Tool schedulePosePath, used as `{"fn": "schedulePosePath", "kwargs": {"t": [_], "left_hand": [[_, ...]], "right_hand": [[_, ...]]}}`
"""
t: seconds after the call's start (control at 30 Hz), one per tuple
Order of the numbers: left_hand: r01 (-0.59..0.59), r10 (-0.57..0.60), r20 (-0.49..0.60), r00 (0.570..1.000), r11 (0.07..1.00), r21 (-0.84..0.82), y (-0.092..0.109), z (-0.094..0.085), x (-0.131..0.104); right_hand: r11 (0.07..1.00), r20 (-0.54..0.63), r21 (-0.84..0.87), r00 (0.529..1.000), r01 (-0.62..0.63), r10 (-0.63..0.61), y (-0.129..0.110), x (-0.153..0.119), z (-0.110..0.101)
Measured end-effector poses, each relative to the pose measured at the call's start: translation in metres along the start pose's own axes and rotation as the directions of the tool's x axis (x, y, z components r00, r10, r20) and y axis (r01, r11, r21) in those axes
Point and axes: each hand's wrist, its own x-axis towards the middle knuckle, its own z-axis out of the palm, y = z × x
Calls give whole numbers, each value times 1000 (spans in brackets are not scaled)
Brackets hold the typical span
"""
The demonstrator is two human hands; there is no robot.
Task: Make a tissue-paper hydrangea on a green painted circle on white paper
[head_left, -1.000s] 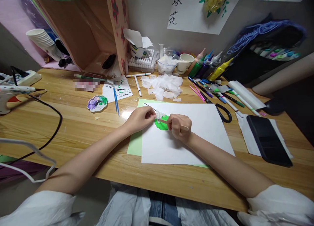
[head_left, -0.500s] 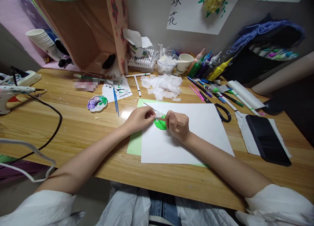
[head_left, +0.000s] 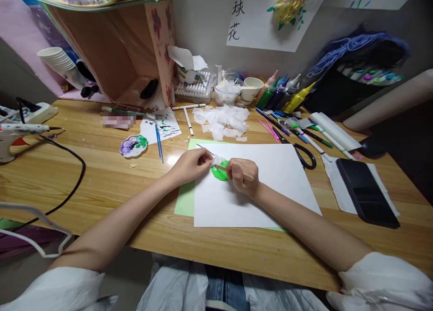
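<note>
A bright green rounded piece (head_left: 221, 173) with crumpled white tissue (head_left: 219, 160) on its upper part is between my hands, over a white paper sheet (head_left: 270, 207). My left hand (head_left: 191, 165) is closed in a pinch at the left edge of the tissue; its fingertips hide what they grip. A thin dark stick (head_left: 203, 147) pokes out above those fingers. My right hand (head_left: 244, 175) is closed around a flat wooden craft stick (head_left: 248, 177), whose front end reaches the green piece.
Green paper (head_left: 184, 203) lies under the white sheet. Torn tissue pieces (head_left: 223, 118), a paint palette (head_left: 134, 146), brushes (head_left: 158, 142), black scissors (head_left: 309, 157) and a dark phone-like slab (head_left: 367, 194) surround it. A glue gun (head_left: 23, 130) with its cable is at left.
The camera view has tilted slightly, shifting everything a little down and left. Both hands keep nearly the same place and grip; the craft stick has moved barely.
</note>
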Motion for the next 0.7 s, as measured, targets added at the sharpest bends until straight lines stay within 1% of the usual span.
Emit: {"fn": "schedulePosePath", "kwargs": {"t": [0.1, 0.23, 0.3, 0.4, 0.47, 0.53, 0.63, 0.7], "left_hand": [[-1, 1, 0, 1000, 1000, 12, 0, 0, 0], [-11, 11, 9, 1000, 1000, 19, 1, -1, 0], [-11, 11, 18, 1000, 1000, 20, 0, -2, 0], [1, -1, 24, 1000, 1000, 17, -2, -3, 0], [5, -6, 24, 1000, 1000, 19, -2, -3, 0], [5, -6, 20, 1000, 1000, 23, -2, -3, 0], [5, -6, 15, 1000, 1000, 27, -2, -3, -1], [1, -1, 18, 1000, 1000, 22, -1, -3, -1]], "right_hand": [[1000, 31, -24, 999, -9, 10, -1, 3, 1], [994, 7, -8, 994, -109, 109, -2, 3, 1], [985, -45, 47, 985, -164, 166, -1, 1, 1], [952, -123, 175, 953, -252, 275, 1, -3, -2], [936, -135, 220, 942, -274, 307, 2, -4, -3], [949, -129, 193, 953, -249, 276, 2, -3, -4], [981, -107, 96, 978, -169, 179, 2, -1, -4], [991, -99, 63, 988, -114, 120, 2, 0, -4]]}}
